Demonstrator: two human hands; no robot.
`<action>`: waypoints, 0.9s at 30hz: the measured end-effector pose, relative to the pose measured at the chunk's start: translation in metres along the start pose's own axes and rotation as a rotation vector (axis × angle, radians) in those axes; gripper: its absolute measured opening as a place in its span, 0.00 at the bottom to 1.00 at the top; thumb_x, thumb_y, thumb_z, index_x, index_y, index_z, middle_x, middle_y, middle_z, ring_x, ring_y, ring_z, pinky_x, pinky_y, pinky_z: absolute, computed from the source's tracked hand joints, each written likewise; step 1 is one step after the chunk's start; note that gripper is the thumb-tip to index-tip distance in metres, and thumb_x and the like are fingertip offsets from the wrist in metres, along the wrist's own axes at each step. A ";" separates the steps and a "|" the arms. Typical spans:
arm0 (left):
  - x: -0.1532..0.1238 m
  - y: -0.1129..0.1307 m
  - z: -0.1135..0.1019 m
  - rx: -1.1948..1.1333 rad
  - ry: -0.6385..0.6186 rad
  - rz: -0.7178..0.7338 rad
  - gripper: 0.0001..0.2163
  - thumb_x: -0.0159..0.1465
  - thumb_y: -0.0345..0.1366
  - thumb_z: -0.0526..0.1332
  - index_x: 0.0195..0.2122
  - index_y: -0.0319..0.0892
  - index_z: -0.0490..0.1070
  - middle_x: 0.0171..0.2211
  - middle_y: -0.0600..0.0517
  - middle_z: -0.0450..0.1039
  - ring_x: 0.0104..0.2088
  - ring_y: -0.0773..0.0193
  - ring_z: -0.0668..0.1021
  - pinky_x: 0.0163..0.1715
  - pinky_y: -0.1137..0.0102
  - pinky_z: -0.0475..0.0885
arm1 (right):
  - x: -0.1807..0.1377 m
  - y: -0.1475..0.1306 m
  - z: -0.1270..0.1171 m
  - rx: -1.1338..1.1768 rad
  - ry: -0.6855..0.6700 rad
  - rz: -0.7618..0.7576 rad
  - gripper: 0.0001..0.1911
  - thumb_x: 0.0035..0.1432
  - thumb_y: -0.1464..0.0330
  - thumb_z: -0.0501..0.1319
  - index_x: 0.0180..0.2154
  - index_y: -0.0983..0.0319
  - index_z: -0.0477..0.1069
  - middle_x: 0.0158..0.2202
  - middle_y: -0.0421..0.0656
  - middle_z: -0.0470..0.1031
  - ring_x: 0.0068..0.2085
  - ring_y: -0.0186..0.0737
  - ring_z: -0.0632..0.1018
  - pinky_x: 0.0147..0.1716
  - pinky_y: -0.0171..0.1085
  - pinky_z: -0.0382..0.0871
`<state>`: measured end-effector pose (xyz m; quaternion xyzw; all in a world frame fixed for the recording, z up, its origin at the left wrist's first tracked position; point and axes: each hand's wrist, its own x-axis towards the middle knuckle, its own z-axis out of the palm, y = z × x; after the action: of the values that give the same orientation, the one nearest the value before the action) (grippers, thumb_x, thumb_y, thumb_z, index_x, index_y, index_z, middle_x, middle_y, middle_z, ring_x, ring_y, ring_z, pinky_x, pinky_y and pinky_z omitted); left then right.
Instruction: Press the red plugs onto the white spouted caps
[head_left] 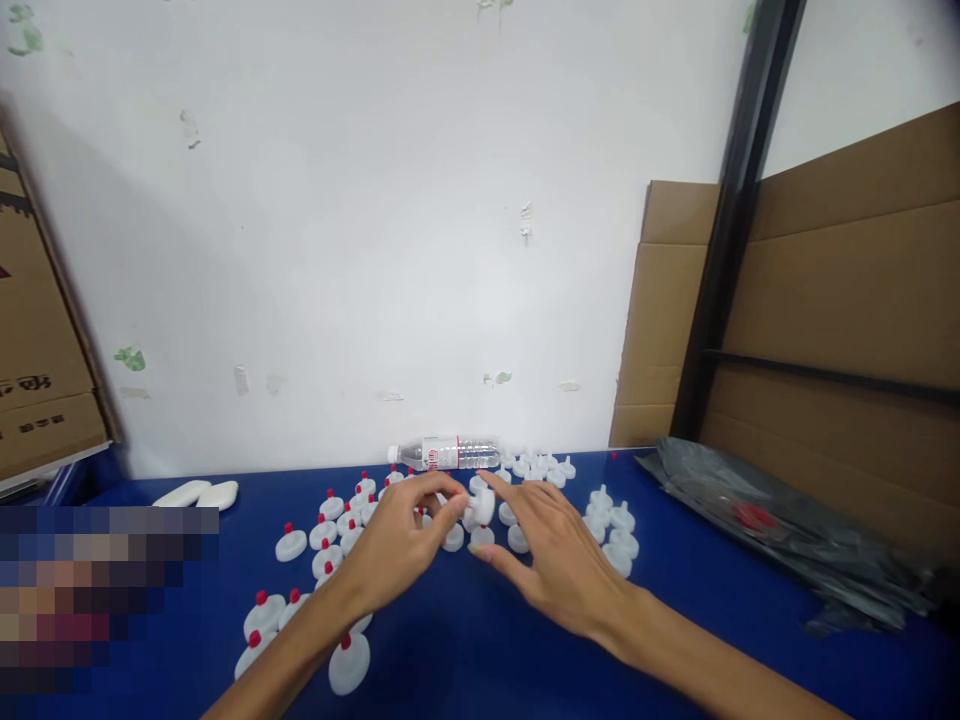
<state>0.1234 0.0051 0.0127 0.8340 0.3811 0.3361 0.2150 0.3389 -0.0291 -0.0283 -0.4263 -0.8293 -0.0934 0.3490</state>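
Between the thumb and forefinger of my left hand [409, 530] is a white plastic spout cap [480, 510], turned on its side with its narrow end toward the fingertips. My right hand [559, 545] is just to the right of it, thumb and forefinger spread apart around the cap's wide end, apparently not gripping it. White caps with red tips [349, 662] stand in a loose cluster around and beyond my left forearm. More white caps without red tips [517, 538] stand behind and between my hands. Another group of plain white caps [621, 545] is to the right.
A clear plastic bottle [457, 453] lies against the wall at the back of the blue table [450, 655]. Two white oval objects [217, 494] rest at left. Grey plastic bags [780, 540] lie at right, beside cardboard [847, 270] and a dark post [739, 200]. The lower left is pixelated.
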 end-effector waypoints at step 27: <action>-0.004 -0.026 0.001 0.713 -0.097 0.123 0.14 0.70 0.36 0.50 0.31 0.43 0.71 0.34 0.48 0.74 0.41 0.52 0.74 0.32 0.64 0.65 | -0.006 0.024 0.024 -0.062 -0.272 -0.063 0.15 0.71 0.72 0.51 0.55 0.58 0.69 0.51 0.47 0.73 0.48 0.43 0.78 0.48 0.43 0.75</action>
<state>0.1095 0.0177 -0.0052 0.8929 0.4127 0.1544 -0.0923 0.3478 -0.0071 -0.0529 -0.4193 -0.8786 -0.0712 0.2172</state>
